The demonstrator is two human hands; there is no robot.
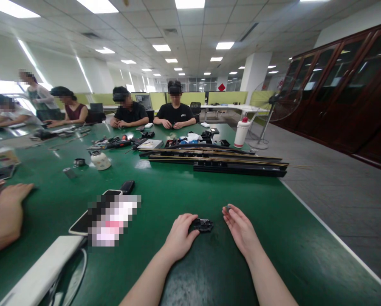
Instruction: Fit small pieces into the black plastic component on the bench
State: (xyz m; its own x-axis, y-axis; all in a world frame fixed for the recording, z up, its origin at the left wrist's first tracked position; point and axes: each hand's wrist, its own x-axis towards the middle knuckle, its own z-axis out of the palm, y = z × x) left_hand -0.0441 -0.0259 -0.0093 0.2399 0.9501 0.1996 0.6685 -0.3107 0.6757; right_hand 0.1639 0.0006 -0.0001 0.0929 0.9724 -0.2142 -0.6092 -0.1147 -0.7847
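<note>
My left hand [181,234] is closed on the near-left end of a small black part [203,225], with the thumb and fingers on either side of it. The part lies low over the green table [165,191] and has a rough, detailed top. To its right, my right hand [238,225] pinches a tiny grey piece [227,208] between thumb and fingertips. A gap separates this hand from the black part. What the grey piece is cannot be made out.
Ahead lie long black rails [238,170] with thin brass rods. A white bottle [241,132] stands behind them. To the left are a phone [96,212], a white power strip [43,272], a small jar [100,160] and another person's arm [5,216]. More people sit farther off.
</note>
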